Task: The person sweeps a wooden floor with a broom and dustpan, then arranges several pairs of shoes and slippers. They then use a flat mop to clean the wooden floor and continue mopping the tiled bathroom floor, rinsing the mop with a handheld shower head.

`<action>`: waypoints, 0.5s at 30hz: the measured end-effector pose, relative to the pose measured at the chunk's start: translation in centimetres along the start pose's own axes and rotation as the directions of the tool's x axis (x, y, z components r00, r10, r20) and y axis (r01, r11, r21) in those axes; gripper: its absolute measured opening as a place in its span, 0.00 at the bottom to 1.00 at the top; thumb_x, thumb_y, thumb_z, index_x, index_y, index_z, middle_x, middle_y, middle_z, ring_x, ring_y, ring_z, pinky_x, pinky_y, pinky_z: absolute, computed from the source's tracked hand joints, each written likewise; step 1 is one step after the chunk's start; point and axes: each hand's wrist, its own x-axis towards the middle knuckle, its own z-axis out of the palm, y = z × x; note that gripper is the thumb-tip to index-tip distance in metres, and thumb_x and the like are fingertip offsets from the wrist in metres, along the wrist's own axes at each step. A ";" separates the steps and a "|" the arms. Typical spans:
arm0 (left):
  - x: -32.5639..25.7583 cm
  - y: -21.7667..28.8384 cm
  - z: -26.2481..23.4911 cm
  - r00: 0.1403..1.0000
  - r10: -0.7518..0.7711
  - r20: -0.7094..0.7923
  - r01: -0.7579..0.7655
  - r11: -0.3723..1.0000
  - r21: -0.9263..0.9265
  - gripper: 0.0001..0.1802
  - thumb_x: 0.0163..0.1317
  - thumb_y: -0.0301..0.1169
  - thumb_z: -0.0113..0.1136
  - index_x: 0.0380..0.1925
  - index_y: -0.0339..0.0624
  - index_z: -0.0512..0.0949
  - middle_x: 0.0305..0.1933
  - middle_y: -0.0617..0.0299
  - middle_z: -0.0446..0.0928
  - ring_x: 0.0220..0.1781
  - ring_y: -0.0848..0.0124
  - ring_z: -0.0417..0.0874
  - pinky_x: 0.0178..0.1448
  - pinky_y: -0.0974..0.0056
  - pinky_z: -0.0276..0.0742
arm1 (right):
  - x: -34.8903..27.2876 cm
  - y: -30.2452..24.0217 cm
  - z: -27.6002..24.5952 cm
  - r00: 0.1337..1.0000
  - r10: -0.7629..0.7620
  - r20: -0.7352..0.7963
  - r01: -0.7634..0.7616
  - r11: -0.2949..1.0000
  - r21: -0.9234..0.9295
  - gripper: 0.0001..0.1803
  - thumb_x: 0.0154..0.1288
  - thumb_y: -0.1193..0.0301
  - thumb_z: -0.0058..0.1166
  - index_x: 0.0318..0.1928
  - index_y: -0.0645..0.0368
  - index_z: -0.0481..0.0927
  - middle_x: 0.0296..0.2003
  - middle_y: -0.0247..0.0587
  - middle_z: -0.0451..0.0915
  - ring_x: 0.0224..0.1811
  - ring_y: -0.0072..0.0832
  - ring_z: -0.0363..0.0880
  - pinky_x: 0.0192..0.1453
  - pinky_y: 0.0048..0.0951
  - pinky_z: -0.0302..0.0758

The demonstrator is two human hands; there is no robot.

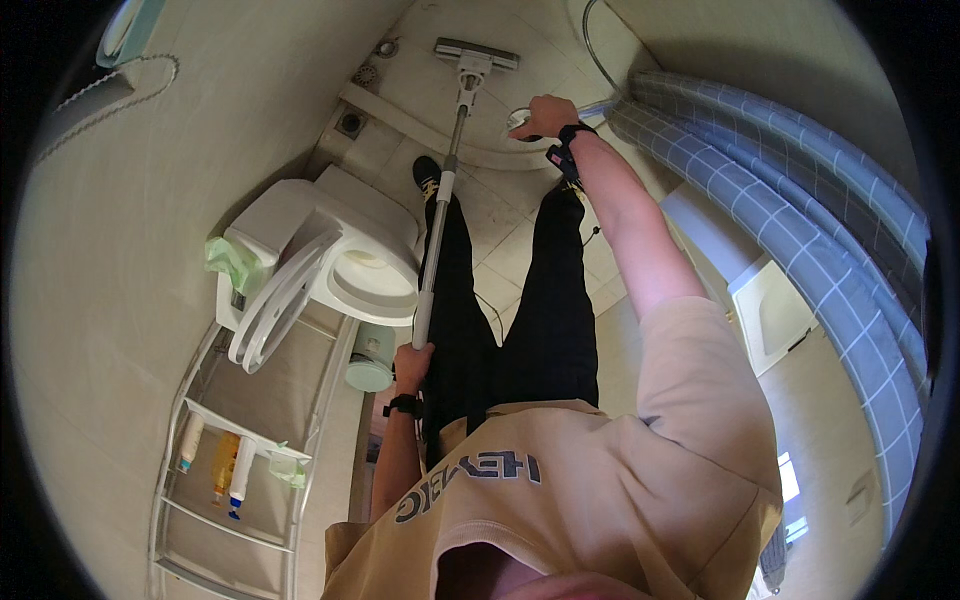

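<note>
My left hand (pixel 412 364) is closed around the lower end of the grey and white pole of a mop (pixel 435 245). Its wide flat head (pixel 476 54) rests on the pale floor at the far end. Stretched forward to the right, my right hand (pixel 550 115) is closed on a small whitish, shiny, rounded thing (pixel 519 124). The fingers partly cover that thing, and its kind cannot be made out. Both wrists carry black straps.
On the left stands a white toilet (pixel 375 270) with its lid raised, near a pale green bin (pixel 371 358). A metal rack (pixel 230 535) holds several bottles. Blue checked curtain (pixel 760 190) hangs right, beside a white basin (pixel 775 315). A low ledge (pixel 395 122) crosses the floor.
</note>
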 end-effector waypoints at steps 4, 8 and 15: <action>-0.4 0.5 0.0 1.000 -0.016 0.011 0.017 0.999 -0.031 0.25 0.53 0.45 0.66 0.29 0.26 0.83 0.26 0.42 0.83 0.32 0.50 0.88 0.39 0.49 0.79 | 0.5 -1.3 -0.2 1.000 -0.022 0.016 0.022 1.000 0.005 0.41 0.43 0.32 0.68 0.39 0.60 0.89 0.37 0.49 0.88 0.41 0.45 0.88 0.44 0.45 0.83; -0.8 1.3 -0.3 1.000 -0.015 -0.008 0.015 1.000 0.016 0.26 0.54 0.45 0.66 0.28 0.24 0.83 0.25 0.42 0.83 0.31 0.51 0.87 0.37 0.50 0.79 | 0.2 -1.1 -0.2 0.999 -0.036 -0.016 0.036 0.999 -0.004 0.41 0.42 0.32 0.69 0.38 0.60 0.88 0.37 0.49 0.88 0.40 0.45 0.88 0.43 0.45 0.83; -0.6 0.8 -0.1 1.000 0.009 -0.014 -0.009 0.999 0.032 0.27 0.55 0.46 0.66 0.33 0.25 0.84 0.28 0.40 0.84 0.35 0.47 0.88 0.41 0.48 0.81 | -1.1 2.1 0.5 0.999 -0.041 0.001 0.041 0.997 -0.067 0.42 0.42 0.31 0.68 0.35 0.62 0.88 0.35 0.50 0.88 0.39 0.47 0.88 0.41 0.46 0.82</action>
